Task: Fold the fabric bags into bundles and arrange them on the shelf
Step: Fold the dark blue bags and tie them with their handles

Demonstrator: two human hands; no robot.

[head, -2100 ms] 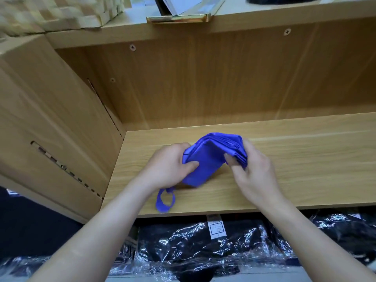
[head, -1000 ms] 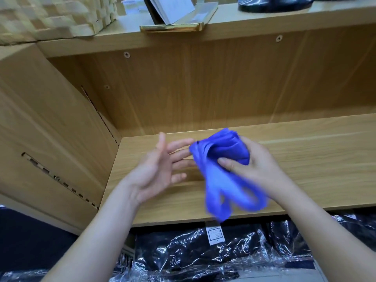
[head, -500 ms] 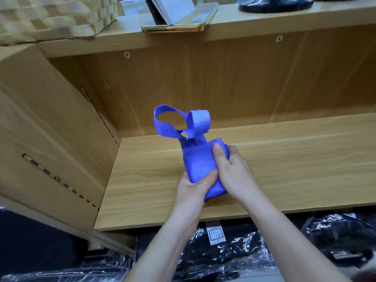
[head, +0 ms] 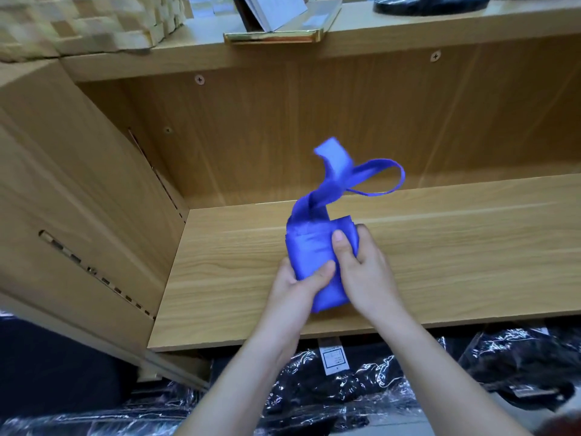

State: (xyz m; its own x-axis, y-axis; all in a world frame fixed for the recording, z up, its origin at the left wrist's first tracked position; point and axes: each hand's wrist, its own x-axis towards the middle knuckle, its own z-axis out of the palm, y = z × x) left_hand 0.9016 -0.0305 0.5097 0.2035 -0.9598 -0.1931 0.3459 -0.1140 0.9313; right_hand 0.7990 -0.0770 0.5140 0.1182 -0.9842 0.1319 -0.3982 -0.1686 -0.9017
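A blue fabric bag [head: 309,250], folded into a thick bundle, stands on end above the wooden shelf board [head: 456,247]. My left hand [head: 295,287] grips its lower left side, thumb pressed across the front. My right hand [head: 364,272] grips its right side, thumb on the front and fingers behind. The bag's two handle straps [head: 355,177] stick up from the top, looping toward the right in the air.
The shelf's side panel [head: 78,199] closes the left, the back panel [head: 314,127] is behind. An upper shelf [head: 408,29] carries a gold-edged stand, a woven box and a dark object. Black plastic-wrapped packages [head: 361,382] lie below the shelf edge.
The bundle went from lying under both hands to being lifted by the right hand, then turned upright and gripped by both. Its straps swung from hanging down to sticking up, now leaning right.
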